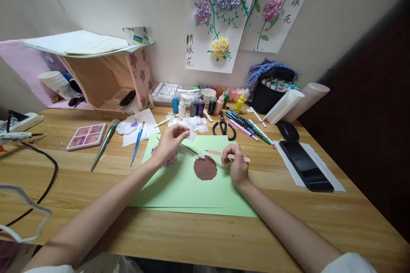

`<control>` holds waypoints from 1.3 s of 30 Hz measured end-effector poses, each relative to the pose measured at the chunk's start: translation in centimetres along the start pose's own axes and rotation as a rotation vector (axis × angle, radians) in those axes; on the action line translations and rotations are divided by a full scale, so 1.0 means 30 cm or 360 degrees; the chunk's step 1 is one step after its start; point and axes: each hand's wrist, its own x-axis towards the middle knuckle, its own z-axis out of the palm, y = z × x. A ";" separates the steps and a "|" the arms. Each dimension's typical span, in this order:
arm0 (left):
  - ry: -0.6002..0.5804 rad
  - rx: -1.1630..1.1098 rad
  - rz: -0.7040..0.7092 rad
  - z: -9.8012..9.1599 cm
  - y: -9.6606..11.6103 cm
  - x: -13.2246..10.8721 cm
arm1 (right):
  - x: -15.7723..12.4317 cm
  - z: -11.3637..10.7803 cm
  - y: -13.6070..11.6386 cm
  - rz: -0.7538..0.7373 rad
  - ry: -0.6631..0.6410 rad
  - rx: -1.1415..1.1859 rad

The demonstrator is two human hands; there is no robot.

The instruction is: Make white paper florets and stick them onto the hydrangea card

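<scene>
My left hand (pixel 169 143) pinches a small piece of white tissue paper (pixel 192 136) above the upper part of a light green sheet (pixel 179 194). Below that hand, partly hidden by it, lies a purple paper flower (pixel 171 161) with a dark stem line (pixel 189 149) running from it. In my right hand (pixel 237 163) is a peach-coloured pencil (pixel 214 152), its tip pointing left. Near the tip, a crumpled white tissue tuft (pixel 201 155) sits at the top edge of a brown round shape (pixel 205 168) on the green sheet.
Behind the sheet are white tissue scraps (pixel 197 124), black-handled scissors (pixel 224 128), paint bottles (pixel 200 106) and several pencils (pixel 245 123). A phone (pixel 306 164) and mouse (pixel 288 130) lie right. Left are a brush (pixel 104 145), blue paintbrushes (pixel 137 144) and a pink palette (pixel 86 136).
</scene>
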 end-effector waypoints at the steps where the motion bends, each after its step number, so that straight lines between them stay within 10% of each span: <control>1: -0.0039 -0.0015 -0.0046 0.012 -0.004 -0.032 | -0.002 -0.001 -0.002 -0.0026 0.0012 -0.0010; 9: -0.0316 0.0095 -0.0114 0.078 -0.007 -0.197 | -0.004 -0.017 0.013 -0.0038 0.0015 0.0014; 27: -0.0175 0.0593 0.0191 0.108 -0.041 -0.200 | -0.043 -0.008 -0.002 -0.0436 -0.0477 -0.0524; 39: -0.0081 0.0676 -0.0008 0.099 -0.034 -0.203 | -0.035 0.006 0.007 -0.0047 -0.0301 -0.0413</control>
